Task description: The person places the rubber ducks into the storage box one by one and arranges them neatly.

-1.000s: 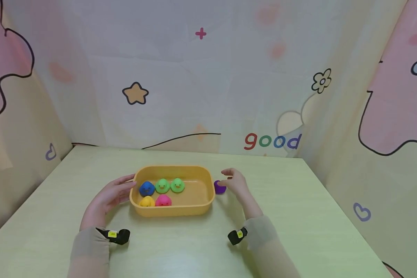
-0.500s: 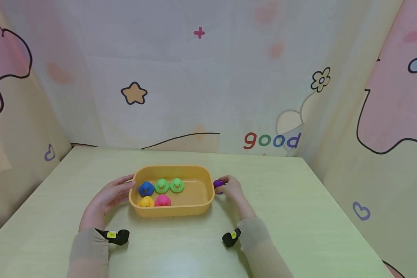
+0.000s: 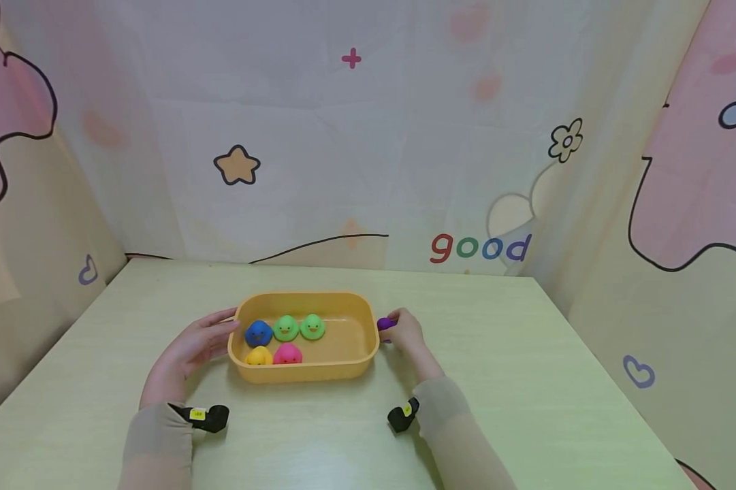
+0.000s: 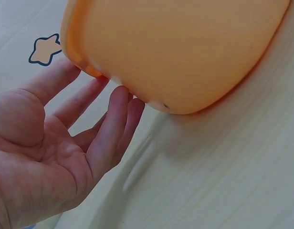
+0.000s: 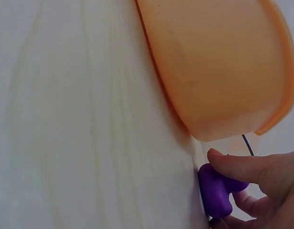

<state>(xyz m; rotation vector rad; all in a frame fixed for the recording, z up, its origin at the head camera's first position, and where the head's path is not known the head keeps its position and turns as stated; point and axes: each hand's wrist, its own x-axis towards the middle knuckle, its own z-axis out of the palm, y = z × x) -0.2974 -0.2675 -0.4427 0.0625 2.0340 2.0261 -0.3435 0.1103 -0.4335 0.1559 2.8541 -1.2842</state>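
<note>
My left hand [image 3: 199,344] touches the left end of a yellow-orange plastic tub [image 3: 343,373]. Its loosely bent fingertips rest against the tub's wall [image 4: 180,52] in the left wrist view. At the tub's right side, my right hand [image 3: 406,333] pinches a purple toy duck [image 5: 215,193] between thumb and fingers, low at the table surface. Part of the duck is hidden by the fingers. Inside the tub sit a blue duck [image 3: 259,333], two green ducks [image 3: 286,328], a yellow duck [image 3: 259,356] and a pink duck [image 3: 288,354].
The tub stands on a pale wood-grain table [image 3: 306,435]. A printed cloth backdrop [image 3: 318,170] rises behind the table, with similar cloth at both sides. The ducks sit in the tub's left half.
My right hand has moved slightly left and down to the purple duck and taken it between thumb and fingers. The duck has tipped a little. My left hand and the tub have stayed put.
</note>
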